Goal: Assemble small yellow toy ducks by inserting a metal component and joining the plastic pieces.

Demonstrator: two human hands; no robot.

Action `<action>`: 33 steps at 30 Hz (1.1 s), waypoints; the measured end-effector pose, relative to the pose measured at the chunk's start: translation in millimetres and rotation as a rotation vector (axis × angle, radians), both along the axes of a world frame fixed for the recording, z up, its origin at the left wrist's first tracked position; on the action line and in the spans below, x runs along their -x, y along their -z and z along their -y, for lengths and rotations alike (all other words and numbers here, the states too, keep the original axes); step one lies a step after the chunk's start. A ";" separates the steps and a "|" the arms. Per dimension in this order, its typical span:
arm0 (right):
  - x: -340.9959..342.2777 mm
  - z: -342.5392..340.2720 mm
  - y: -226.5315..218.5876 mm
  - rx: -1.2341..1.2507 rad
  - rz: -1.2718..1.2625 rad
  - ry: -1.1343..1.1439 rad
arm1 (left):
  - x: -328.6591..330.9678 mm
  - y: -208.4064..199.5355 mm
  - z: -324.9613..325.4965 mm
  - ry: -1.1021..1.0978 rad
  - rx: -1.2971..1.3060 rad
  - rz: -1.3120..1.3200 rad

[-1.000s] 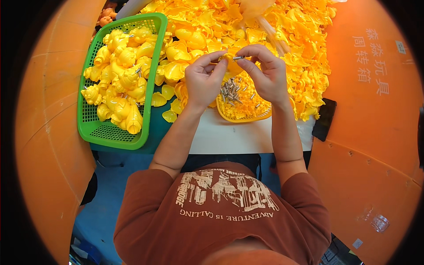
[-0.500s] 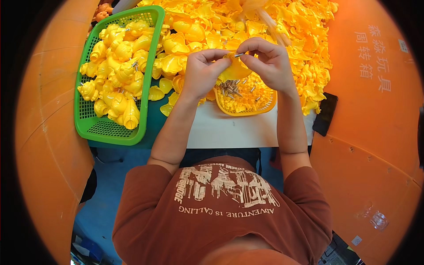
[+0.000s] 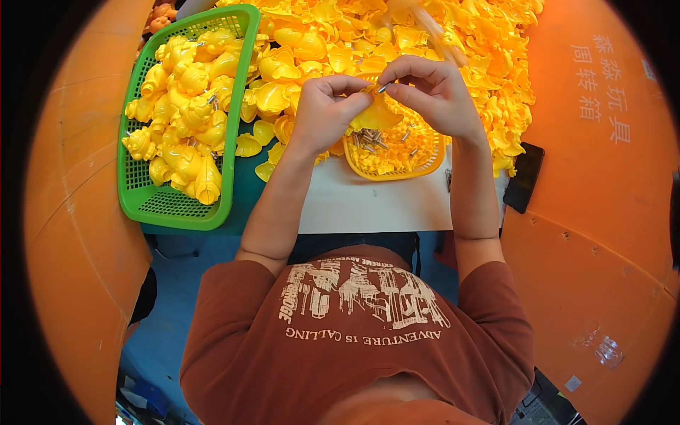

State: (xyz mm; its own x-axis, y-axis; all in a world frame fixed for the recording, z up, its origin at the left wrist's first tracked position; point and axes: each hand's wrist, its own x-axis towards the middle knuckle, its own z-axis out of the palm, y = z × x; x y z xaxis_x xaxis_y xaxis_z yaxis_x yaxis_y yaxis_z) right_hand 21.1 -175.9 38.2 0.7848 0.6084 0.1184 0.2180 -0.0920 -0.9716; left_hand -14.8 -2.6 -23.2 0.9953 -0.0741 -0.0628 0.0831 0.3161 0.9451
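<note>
My left hand (image 3: 327, 113) is closed on a yellow plastic shell piece (image 3: 379, 115), held over the small basket. Between the thumb and forefinger of my right hand (image 3: 433, 92) is a small metal pin (image 3: 384, 88), its tip at the upper edge of the shell piece. Whether the pin sits inside the shell I cannot tell. Beneath both hands stands a small yellow basket (image 3: 386, 175), holding tiny yellow parts and several loose metal pins (image 3: 368, 140).
A green basket (image 3: 228, 180) at the left holds yellow plastic figures (image 3: 188, 106), some with metal pins sticking out. Loose yellow shells (image 3: 496, 92) are heaped across the back. A dark phone (image 3: 525, 177) lies at the right, beside an orange panel (image 3: 595, 205).
My right hand has shifted slightly right and up, with the pin still pinched at the shell's edge. My left hand stays almost in place, still gripping the shell piece.
</note>
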 end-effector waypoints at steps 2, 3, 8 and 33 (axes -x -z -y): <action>0.2 0.0 0.1 0.013 -0.053 0.011 | 0.4 -0.1 0.7 -0.010 -0.033 0.007; 0.1 -0.2 -0.7 0.013 -0.054 0.012 | 0.2 0.2 0.8 -0.010 -0.033 0.007; -0.2 -2.8 -2.3 0.136 -0.018 0.050 | 0.7 -0.8 0.8 -0.030 -0.052 0.035; 3.2 10.0 61.8 0.950 0.536 0.187 | -9.7 1.5 3.3 -0.196 0.199 0.027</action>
